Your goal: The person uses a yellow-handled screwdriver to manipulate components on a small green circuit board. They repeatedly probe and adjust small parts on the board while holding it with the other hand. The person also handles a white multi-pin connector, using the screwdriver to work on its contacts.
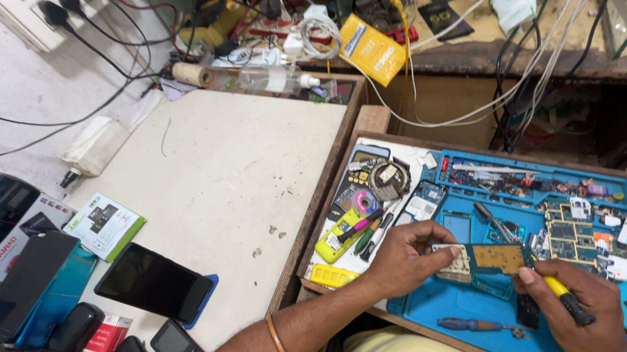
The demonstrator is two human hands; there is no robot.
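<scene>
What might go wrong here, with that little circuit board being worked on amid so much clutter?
The left hand pins the circuit board only by its edge, so the board may shift under the yellow-handled tool in the right hand. A slip of the tip might scratch the board or prick a finger. Small loose parts on the blue mat lie close by and could be knocked away.

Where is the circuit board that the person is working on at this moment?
In the head view, the circuit board lies at lower right on the blue work mat, pinned by the left hand, with the right hand holding a yellow-handled tool beside it.
</scene>
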